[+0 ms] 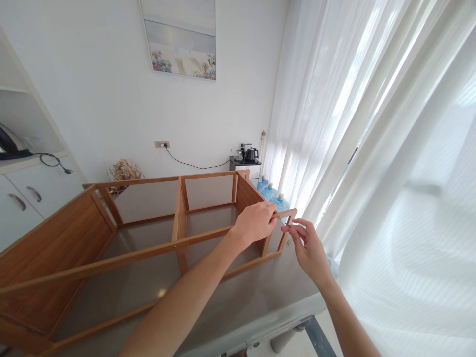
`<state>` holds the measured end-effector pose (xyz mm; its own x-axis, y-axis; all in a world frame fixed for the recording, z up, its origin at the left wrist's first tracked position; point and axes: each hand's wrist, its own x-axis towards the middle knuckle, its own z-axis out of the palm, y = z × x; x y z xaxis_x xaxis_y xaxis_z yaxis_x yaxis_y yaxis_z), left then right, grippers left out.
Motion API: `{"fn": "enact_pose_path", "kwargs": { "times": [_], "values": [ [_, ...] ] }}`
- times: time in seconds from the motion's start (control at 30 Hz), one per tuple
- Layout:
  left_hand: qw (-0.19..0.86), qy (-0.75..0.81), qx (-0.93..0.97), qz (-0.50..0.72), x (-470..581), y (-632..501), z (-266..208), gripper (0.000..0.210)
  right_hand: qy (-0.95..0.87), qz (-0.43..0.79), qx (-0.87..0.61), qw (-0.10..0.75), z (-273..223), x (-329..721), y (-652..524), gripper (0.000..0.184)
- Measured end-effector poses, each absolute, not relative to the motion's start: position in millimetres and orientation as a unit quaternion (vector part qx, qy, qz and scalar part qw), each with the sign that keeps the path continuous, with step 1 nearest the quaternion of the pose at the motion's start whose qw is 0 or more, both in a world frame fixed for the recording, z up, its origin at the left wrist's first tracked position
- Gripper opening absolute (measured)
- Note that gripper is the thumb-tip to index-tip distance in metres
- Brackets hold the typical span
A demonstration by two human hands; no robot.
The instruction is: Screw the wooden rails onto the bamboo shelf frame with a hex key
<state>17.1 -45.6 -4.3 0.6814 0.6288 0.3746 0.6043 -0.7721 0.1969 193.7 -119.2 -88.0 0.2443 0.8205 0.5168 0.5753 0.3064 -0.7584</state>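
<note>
A wooden shelf frame [179,208] lies on its side on a grey table, with brown panels and a divider between its rails. My left hand [256,221] reaches to the frame's right end, its fingers closed around the top rail near the corner. Just right of it, my right hand [307,245] pinches a thin metal rod [281,222] between thumb and fingertips. The rod slants up to the rail's end [289,212]. Its exact kind is too small to tell, and whether its tip touches the wood is unclear.
The grey table top [256,292] extends under the frame. Blue water bottles [269,191] stand behind its right end. A coffee maker [250,152] sits on a small cabinet [248,169] by the wall. White curtains [390,173] hang close on the right.
</note>
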Motion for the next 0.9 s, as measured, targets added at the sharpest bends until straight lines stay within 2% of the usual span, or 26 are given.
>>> {"fn": "enact_pose_path", "kwargs": {
  "times": [0.2,0.53,0.67,0.9],
  "values": [
    [0.033,0.338,0.915,0.22,17,-44,-6,0.02,-0.609,0.082,-0.576,0.539,-89,186,-115,0.024],
    [0.036,0.312,0.917,0.245,16,-37,-12,0.017,-0.596,0.105,-0.535,0.59,-90,180,-106,0.02],
    [0.038,0.312,0.919,0.24,16,-38,-10,0.018,-0.593,0.103,-0.525,0.602,-91,180,-103,0.02],
    [0.022,0.313,0.919,0.24,16,-39,-11,0.017,-0.58,0.023,-0.582,0.57,-92,175,-109,0.028]
  ]
}}
